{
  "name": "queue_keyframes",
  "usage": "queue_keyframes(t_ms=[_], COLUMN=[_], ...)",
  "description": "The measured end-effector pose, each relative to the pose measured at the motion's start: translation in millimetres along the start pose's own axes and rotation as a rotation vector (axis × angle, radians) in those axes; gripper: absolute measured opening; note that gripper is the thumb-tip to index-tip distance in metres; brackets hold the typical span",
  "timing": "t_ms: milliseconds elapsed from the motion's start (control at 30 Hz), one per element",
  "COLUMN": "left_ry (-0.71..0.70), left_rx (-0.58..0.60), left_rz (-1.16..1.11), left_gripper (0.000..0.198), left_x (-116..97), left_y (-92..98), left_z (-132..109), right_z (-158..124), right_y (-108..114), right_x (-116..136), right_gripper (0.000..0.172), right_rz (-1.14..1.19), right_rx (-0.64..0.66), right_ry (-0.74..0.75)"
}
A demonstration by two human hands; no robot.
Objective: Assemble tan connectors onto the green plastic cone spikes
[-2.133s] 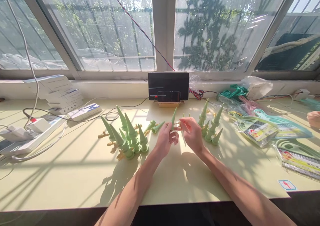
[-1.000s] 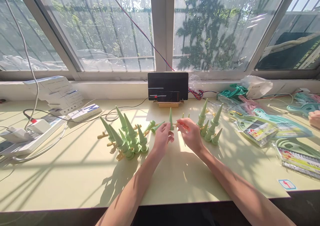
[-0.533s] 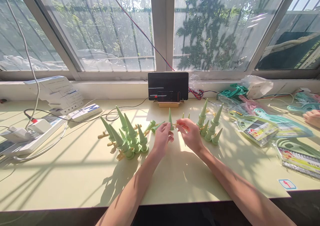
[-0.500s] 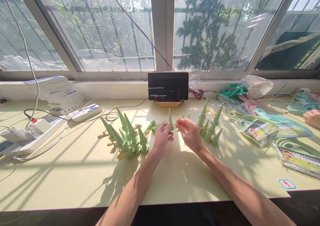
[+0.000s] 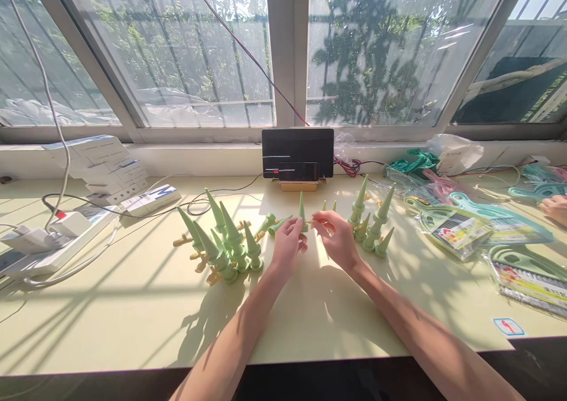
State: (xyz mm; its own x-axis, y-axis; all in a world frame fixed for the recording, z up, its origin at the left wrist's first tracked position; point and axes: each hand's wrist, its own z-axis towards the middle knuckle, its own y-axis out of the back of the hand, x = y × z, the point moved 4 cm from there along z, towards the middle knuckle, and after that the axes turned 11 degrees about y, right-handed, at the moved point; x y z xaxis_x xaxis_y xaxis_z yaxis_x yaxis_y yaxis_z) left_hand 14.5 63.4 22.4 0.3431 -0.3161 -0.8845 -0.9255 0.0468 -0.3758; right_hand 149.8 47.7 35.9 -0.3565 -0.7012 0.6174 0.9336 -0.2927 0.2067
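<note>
In the middle of the table, my left hand (image 5: 287, 241) is closed on a green plant watering spike (image 5: 302, 209), its cone pointing up. My right hand (image 5: 335, 238) pinches the small yellow valve (image 5: 309, 221) on the spike's right side; the fingertips partly hide it. Another green spike (image 5: 280, 226) lies on its side behind my left hand. To the left stands a cluster of green spikes (image 5: 230, 235) with yellow valves (image 5: 181, 240). More green spikes (image 5: 374, 227) stand to the right of my right hand.
A black tablet (image 5: 297, 144) with a phone (image 5: 299, 171) leans on a stand by the window. White boxes (image 5: 106, 162), a power strip (image 5: 66, 253) and cables are at left. Packaged green goods (image 5: 460, 227) lie at right, near another person's hand (image 5: 556, 207).
Almost nothing differs. Both hands keep the same hold on the watering spike and its valve; the other person's hand at the far right shifts slightly.
</note>
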Motion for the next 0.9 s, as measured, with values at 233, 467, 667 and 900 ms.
queue_keyframes(t_ms=[233, 467, 667, 900], left_ry=[-0.025, -0.053, -0.076, -0.086], left_rx=[-0.006, 0.001, -0.004, 0.002], left_rz=[0.016, 0.028, 0.04, 0.046], left_gripper=[0.041, 0.043, 0.045, 0.042], left_x=[-1.3, -1.0, -1.7, -1.4], left_y=[-0.5, -0.1, -0.7, -1.2], left_z=[-1.2, -1.4, -2.1, -1.8], right_z=[-0.2, 0.8, -0.9, -0.5], right_y=[1.0, 1.1, 1.3, 1.3], right_x=[0.2, -0.1, -1.2, -2.2], right_gripper=[0.013, 0.014, 0.016, 0.022], right_rz=[-0.024, -0.01, 0.039, 0.064], right_rx=[0.005, -0.002, -0.008, -0.025], right_ry=[-0.009, -0.045, -0.093, -0.139])
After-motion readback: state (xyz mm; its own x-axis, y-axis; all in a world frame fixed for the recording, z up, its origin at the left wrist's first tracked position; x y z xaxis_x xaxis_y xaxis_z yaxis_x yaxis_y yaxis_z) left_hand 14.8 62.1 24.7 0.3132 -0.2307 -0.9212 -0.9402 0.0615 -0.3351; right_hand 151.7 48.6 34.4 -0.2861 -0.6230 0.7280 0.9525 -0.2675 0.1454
